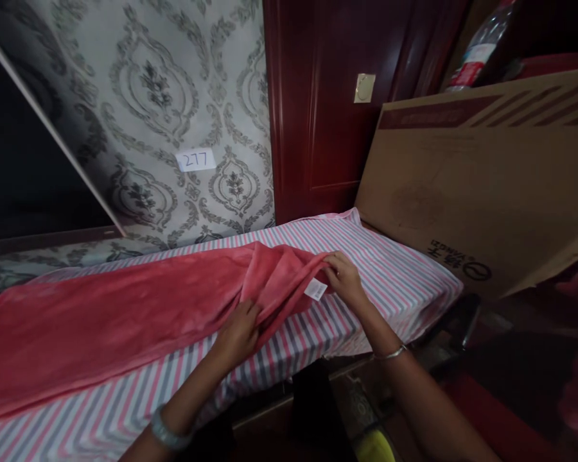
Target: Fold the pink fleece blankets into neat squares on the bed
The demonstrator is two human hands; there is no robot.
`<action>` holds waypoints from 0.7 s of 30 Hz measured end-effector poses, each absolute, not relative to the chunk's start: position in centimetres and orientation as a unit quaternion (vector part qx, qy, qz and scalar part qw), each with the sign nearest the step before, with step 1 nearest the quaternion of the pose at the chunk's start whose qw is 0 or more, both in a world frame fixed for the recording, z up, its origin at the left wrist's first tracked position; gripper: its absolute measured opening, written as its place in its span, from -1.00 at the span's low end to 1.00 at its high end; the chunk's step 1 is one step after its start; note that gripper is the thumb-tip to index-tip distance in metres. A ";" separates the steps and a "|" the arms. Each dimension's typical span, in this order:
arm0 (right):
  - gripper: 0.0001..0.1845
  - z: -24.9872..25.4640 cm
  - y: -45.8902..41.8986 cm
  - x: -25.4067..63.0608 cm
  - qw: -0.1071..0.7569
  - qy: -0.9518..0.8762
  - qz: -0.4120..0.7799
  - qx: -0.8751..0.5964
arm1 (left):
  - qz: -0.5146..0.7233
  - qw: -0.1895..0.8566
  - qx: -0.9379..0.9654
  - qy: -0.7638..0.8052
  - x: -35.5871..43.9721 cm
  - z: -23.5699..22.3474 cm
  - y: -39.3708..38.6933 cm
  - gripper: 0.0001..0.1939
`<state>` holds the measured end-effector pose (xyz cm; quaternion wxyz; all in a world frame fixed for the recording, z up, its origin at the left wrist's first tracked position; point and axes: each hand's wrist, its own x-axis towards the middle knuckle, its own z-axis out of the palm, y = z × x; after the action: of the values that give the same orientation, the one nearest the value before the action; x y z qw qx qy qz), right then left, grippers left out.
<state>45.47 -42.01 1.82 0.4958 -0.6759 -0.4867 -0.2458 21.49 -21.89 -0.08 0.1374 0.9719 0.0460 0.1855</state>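
Note:
A long red plush blanket (139,308) lies stretched along a surface covered by a striped cloth (395,269). Its right end is bunched into folds. My left hand (238,330) is closed on the near edge of those folds. Farther right, my right hand (341,277) pinches the blanket's end corner, slightly raised. A white tag (315,289) hangs from the blanket just left of my right fingers. The blanket's left end runs out of view.
A large cardboard box (462,186) leans at the right, with a plastic bottle (476,58) behind its top edge. A dark screen (29,154) stands at the left. Behind are patterned wallpaper (173,83) with a paper label (195,160) and a dark red wood panel (318,128).

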 end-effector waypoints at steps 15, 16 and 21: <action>-0.62 3.9 -40.7 45.5 0.446 -0.466 -0.247 -0.724 | 0.215 0.313 0.916 0.132 14.7 -4.4 -22.4 -0.35; -0.54 4.0 -40.7 45.3 0.429 -0.475 -0.236 -0.731 | 0.222 0.298 0.921 0.121 14.8 -4.7 -22.7 -0.39; -0.58 4.8 -39.5 45.3 0.347 -0.568 -0.136 -0.734 | 0.252 0.289 0.917 0.112 14.7 -4.5 -21.8 -0.54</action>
<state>45.26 -39.48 4.77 0.3468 -0.7337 -0.5683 -0.1360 14.68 -21.81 -4.51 0.2890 0.9167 0.1116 0.2523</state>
